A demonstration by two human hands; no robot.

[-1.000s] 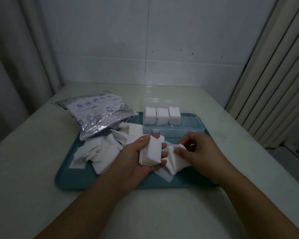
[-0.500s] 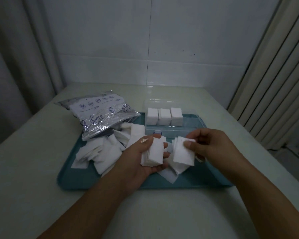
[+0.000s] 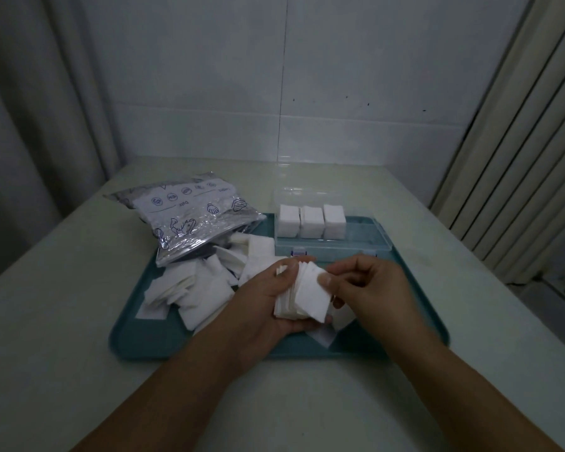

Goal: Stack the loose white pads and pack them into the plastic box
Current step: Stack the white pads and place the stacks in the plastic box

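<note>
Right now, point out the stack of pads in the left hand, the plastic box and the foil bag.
stack of pads (image 3: 302, 296): head view, top pad's face.
plastic box (image 3: 366, 247): head view, clear front wall.
foil bag (image 3: 190, 216): head view, printed upper face.

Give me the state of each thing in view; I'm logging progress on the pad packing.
Box: open, three pad stacks upright at its left end, the rest bare.
Bag: lying open-ended on the tray's far left corner.
Loose pads: scattered on the tray.
Left hand: grips a pad stack.
Right hand: pinches the stack's top pad.
</note>
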